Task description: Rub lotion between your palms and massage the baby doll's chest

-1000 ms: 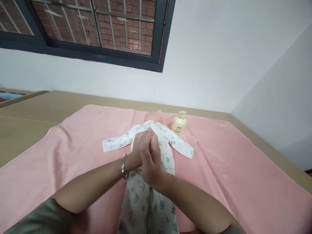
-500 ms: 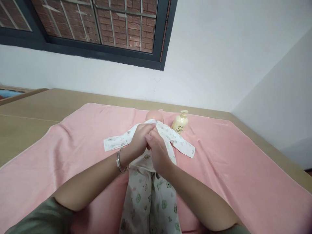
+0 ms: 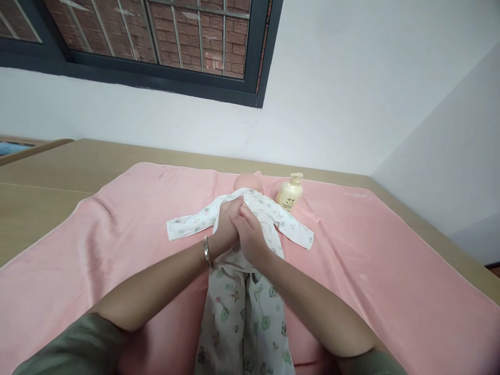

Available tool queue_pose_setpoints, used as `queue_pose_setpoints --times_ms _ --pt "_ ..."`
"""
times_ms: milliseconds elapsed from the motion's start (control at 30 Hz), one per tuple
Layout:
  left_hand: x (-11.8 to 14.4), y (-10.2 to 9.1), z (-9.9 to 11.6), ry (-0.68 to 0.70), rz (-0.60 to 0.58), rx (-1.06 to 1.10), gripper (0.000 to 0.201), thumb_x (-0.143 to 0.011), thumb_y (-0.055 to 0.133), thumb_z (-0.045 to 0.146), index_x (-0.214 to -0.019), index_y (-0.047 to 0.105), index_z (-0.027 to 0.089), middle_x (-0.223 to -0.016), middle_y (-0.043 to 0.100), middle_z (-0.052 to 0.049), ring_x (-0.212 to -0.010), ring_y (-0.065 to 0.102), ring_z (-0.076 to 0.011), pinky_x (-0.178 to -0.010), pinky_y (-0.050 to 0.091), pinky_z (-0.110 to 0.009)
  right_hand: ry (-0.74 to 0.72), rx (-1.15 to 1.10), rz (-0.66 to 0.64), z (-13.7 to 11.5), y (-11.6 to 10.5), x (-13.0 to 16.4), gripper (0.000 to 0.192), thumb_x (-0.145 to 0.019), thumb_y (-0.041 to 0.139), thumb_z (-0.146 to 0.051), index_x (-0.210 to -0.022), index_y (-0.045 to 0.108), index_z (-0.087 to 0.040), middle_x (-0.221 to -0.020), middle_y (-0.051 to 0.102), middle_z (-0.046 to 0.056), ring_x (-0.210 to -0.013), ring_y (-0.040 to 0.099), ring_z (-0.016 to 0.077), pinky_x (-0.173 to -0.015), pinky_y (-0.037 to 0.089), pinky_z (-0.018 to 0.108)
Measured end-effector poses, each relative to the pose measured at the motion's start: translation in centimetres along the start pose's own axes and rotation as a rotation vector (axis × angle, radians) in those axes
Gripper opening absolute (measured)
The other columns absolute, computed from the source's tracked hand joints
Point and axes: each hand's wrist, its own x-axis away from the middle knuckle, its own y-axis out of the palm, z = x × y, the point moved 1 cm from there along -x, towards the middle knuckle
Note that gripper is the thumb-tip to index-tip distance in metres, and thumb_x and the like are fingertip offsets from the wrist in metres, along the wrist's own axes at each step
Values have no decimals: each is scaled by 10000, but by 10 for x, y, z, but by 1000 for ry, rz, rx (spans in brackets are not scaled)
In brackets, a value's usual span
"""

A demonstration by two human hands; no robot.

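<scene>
My left hand point(image 3: 227, 220) and my right hand point(image 3: 252, 232) are clasped together, palms facing, with their fingers wrapped over each other. A silver bangle point(image 3: 207, 251) circles my left wrist. Whether anything lies between the palms is hidden. Beyond and below them lies what looks like a doll, its round pinkish head point(image 3: 248, 182) at the far end. White patterned baby clothes dress it: a long-sleeved top point(image 3: 295, 229) with both sleeves spread out, and matching trousers point(image 3: 228, 312) reaching toward me. My hands cover the middle of the top.
A pale yellow pump bottle point(image 3: 289, 192) stands right of the doll's head. Under everything spreads a pink blanket point(image 3: 128, 219) with soft folds, on a wooden surface point(image 3: 50, 172). A white wall point(image 3: 324, 104) and a dark-framed barred window point(image 3: 164, 78) rise behind.
My clasped hands have shifted against each other, the left wrist moving inward and its fingers now more upright. The view has tilted slightly; doll and bottle stay in place.
</scene>
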Motion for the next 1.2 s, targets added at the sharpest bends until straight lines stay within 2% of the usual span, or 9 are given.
queue_pose_setpoints --times_ms 200,367,500,600,700,900,1000,1100,1200 --pt "-34 -9 -9 12 69 -55 304 -885 455 372 -714 627 189 -738 672 -22 -794 637 -183 -753 506 -286 -211 427 -25 18 -25 -26 257 -934 465 -338 -721 489 -195 -764 533 7 -800 486 174 -808 403 325" --pt "-38 -5 -39 69 59 -175 316 -920 409 334 -825 671 185 -939 735 -61 -953 662 -201 -919 498 -329 -330 736 -197 42 -36 -40 323 -952 348 -184 -1024 658 -127 -1148 662 128 -1123 555 226 -1059 385 389" --pt "-36 0 -51 120 39 -293 347 -950 385 313 -898 699 177 -1027 747 -96 -1031 660 -226 -1011 477 -378 -209 913 -298 51 -49 -52 433 -1017 327 -247 -1347 588 -145 -1462 527 94 -1415 398 224 -1229 218 434" --pt "-34 1 -51 157 36 -349 340 -953 401 294 -1019 711 169 -1120 741 -102 -1083 656 -227 -1042 469 -378 -19 1060 -246 50 -51 -52 513 -1035 348 -330 -1489 455 -117 -1568 389 112 -1488 296 273 -1235 215 478" --pt "-32 0 -51 154 47 -356 347 -958 407 294 -1056 711 161 -1142 739 -107 -1100 656 -229 -1046 475 -375 28 1243 -171 46 -40 -40 568 -1026 344 -299 -1528 375 -36 -1591 311 189 -1511 230 334 -1233 198 521" --pt "-31 -2 -52 167 34 -322 347 -965 396 268 -1046 715 158 -1126 747 -103 -1055 672 -225 -1016 500 -377 -115 1202 -434 42 -38 -38 549 -1010 296 -208 -1536 378 -78 -1607 305 120 -1536 175 271 -1260 139 493" --pt "-32 -1 -52 150 47 -362 328 -953 431 262 -1100 708 168 -1174 735 -97 -1123 657 -230 -1055 484 -384 6 1135 -354 43 -53 -53 557 -1055 282 -377 -1546 373 -129 -1613 294 119 -1528 200 290 -1243 186 504" --pt "-31 0 -54 147 51 -386 327 -946 438 257 -1110 708 170 -1197 726 -96 -1159 644 -230 -1083 468 -388 149 1216 -204 43 -54 -51 647 -1048 315 -409 -1542 316 9 -1584 290 246 -1500 259 343 -1225 232 481" --pt "-31 -1 -56 175 47 -378 328 -947 418 256 -1058 716 178 -1149 739 -86 -1104 660 -222 -1049 488 -375 44 1299 -252 41 -38 -37 598 -1027 321 -285 -1537 320 26 -1588 282 240 -1513 222 346 -1237 192 494"
